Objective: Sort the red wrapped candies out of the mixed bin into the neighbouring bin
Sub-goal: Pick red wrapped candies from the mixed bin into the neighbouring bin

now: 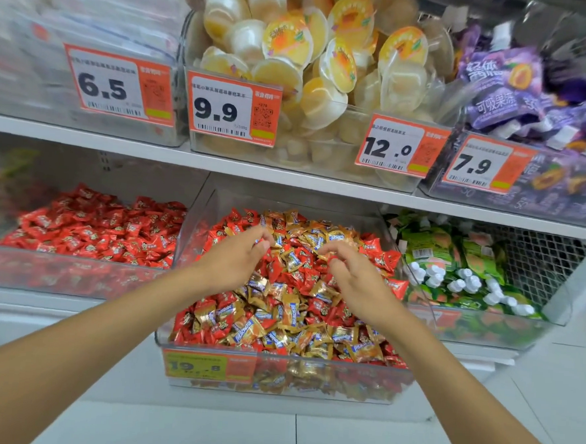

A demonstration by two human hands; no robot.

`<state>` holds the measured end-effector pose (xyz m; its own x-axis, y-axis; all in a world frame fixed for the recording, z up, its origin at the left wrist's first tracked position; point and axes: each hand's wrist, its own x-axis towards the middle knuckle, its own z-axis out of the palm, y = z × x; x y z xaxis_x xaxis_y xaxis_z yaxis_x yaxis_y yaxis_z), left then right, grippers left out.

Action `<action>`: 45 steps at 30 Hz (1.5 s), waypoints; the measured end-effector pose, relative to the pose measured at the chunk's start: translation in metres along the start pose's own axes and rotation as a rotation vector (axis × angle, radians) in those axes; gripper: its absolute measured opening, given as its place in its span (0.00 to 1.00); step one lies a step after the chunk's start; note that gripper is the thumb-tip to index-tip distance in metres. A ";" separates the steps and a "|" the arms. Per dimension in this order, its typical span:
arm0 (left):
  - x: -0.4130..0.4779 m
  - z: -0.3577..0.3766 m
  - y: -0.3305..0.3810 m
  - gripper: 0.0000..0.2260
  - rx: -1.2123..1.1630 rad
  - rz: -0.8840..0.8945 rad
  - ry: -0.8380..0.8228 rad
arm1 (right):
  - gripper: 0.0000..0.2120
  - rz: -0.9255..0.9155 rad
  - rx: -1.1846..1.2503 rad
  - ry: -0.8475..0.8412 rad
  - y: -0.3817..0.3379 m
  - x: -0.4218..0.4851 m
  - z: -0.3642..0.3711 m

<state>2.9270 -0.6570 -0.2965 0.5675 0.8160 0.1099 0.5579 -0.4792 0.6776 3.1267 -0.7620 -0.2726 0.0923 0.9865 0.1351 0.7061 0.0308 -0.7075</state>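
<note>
The mixed bin (325,393) is sitting nearest, with red wrapped candies (317,305) lying among gold candies (289,311). It is best to be lifting each red by its wrapper edge. The left hand (241,256) is pinching a candy (261,243). The right hand (353,280) is curling onto the heap, but I cannot tell if it is holding anything. The neighbouring bin (58,276) is waiting to the left.

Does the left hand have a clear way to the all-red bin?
Likely yes: the left hand is over the mixed bin, above its clear side wall, and the red bin alongside is open-topped.
</note>
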 end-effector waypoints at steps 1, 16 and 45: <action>0.001 0.003 0.000 0.11 0.067 0.006 0.000 | 0.13 -0.030 -0.066 0.008 -0.001 0.004 0.007; 0.008 0.018 0.000 0.06 0.255 0.034 -0.020 | 0.39 -0.162 -0.529 -0.153 0.027 0.025 0.034; -0.016 -0.001 0.020 0.09 -0.278 -0.059 -0.090 | 0.21 0.379 1.229 -0.129 0.013 -0.005 -0.026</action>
<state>2.9280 -0.6794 -0.2840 0.5970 0.8022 0.0078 0.4114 -0.3145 0.8555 3.1539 -0.7708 -0.2648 0.0273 0.9723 -0.2322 -0.4602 -0.1940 -0.8664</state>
